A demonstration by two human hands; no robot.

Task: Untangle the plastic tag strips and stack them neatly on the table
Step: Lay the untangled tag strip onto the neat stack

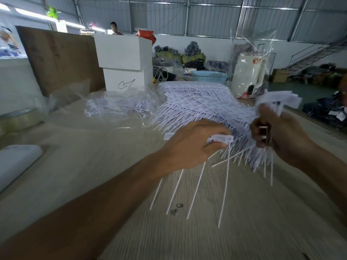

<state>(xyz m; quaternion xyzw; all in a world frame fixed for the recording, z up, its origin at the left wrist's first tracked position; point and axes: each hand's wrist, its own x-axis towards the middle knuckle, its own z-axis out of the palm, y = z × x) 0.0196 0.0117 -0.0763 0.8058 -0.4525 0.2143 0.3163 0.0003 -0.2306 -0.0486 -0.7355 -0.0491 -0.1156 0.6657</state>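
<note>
My left hand is closed on a few white plastic tag strips; their flat heads show at my fingertips and their thin tails hang down over the table. To the right, my right hand is raised and grips a bigger bunch of tag strips, heads up above my fingers and tails hanging below. Behind both hands a long stacked row of tag strips lies on the wooden table. A clear bag with more tangled strips sits left of that row.
Two stacked white boxes and a brown board stand at the back left. A blue basket and a white appliance are behind the row. A white pad lies at the left edge. Small scraps lie near the tails.
</note>
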